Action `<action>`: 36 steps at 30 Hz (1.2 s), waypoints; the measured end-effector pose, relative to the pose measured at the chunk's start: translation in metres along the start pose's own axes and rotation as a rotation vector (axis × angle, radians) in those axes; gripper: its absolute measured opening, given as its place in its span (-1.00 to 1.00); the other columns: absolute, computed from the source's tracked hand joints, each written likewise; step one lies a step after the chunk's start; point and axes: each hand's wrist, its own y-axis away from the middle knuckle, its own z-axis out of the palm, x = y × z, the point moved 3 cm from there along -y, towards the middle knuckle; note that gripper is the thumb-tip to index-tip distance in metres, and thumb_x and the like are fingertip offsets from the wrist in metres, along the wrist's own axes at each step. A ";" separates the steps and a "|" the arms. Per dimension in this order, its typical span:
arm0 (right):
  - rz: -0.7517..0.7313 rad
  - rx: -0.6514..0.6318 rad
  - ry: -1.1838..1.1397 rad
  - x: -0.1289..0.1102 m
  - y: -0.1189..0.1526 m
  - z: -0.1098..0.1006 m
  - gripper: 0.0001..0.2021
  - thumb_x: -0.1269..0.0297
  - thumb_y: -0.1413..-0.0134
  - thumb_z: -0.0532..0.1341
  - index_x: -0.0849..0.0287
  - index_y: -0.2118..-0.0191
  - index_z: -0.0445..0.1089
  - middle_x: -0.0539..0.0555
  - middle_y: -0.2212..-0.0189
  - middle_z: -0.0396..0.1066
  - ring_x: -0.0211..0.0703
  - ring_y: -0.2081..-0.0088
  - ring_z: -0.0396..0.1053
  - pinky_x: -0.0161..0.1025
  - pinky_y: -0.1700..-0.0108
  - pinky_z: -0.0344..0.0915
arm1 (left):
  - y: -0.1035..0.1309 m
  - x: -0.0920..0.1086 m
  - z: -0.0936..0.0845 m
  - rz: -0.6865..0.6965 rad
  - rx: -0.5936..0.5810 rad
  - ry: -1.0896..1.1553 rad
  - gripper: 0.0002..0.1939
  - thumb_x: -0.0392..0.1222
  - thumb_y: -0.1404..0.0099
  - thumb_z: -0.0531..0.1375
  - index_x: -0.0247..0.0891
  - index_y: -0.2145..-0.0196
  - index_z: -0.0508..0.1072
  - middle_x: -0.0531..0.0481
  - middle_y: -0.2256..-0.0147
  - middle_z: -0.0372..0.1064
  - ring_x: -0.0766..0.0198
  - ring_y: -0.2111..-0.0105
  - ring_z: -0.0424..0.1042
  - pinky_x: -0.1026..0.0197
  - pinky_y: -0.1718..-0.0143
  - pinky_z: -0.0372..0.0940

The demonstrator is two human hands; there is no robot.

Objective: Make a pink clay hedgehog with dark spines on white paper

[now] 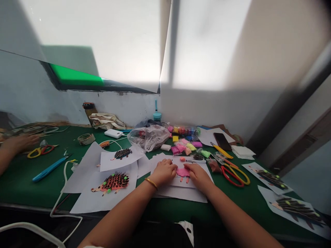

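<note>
On a sheet of white paper [181, 196] in front of me lies a flat pink piece of modelling clay [182, 172], with small orange-pink leg shapes [184, 179] below it. My left hand [164, 171], a gold bangle at its wrist, rests on the paper with bent, closed fingers at the clay's left edge. At the right edge, my right hand [198, 175] is closed, its thumb and forefinger pressing on the clay. Its other fingers are tucked under and partly hidden. A small orange lump [182, 159] and a white pen-like tool [198, 161] lie just beyond.
Colourful clay packets [178, 148] and a plastic bag [148, 137] lie behind the paper. Red-and-yellow scissors [234, 175], a yellow cutter [222, 150] and a phone [222, 141] are at right. Hedgehog pictures [113, 182] flank me. Another person's hand [19, 144] reaches in at far left.
</note>
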 end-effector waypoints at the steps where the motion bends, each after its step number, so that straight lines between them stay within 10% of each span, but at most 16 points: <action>1: 0.004 0.000 -0.002 0.000 0.000 0.000 -0.52 0.45 -0.03 0.01 0.18 -0.08 0.39 0.13 -0.01 0.43 -0.06 -0.04 0.30 -0.09 -0.14 0.19 | -0.002 0.001 0.000 0.013 -0.006 -0.004 -0.63 -0.10 -0.35 -0.02 0.02 -0.02 0.44 -0.07 0.12 0.30 0.09 0.07 0.24 0.06 0.06 0.17; 19: 0.012 0.010 -0.020 0.007 -0.001 0.001 -0.48 0.49 0.04 0.01 0.17 -0.07 0.40 0.13 0.00 0.43 -0.05 -0.03 0.31 -0.04 -0.13 0.21 | -0.015 0.003 0.005 0.042 0.028 0.038 -0.64 -0.14 -0.32 0.01 0.04 0.00 0.45 -0.07 0.15 0.37 0.05 0.08 0.32 -0.04 0.01 0.15; 36: -0.312 -0.005 0.202 -0.033 0.012 -0.006 -0.63 0.41 0.00 0.16 -0.10 0.09 0.51 0.00 -0.02 0.42 0.04 -0.11 0.22 0.08 -0.17 0.07 | 0.017 -0.005 0.005 0.188 0.110 0.197 -0.67 -0.31 -0.29 0.02 -0.19 0.11 0.50 -0.07 0.02 0.39 0.15 0.00 0.33 0.06 -0.15 0.11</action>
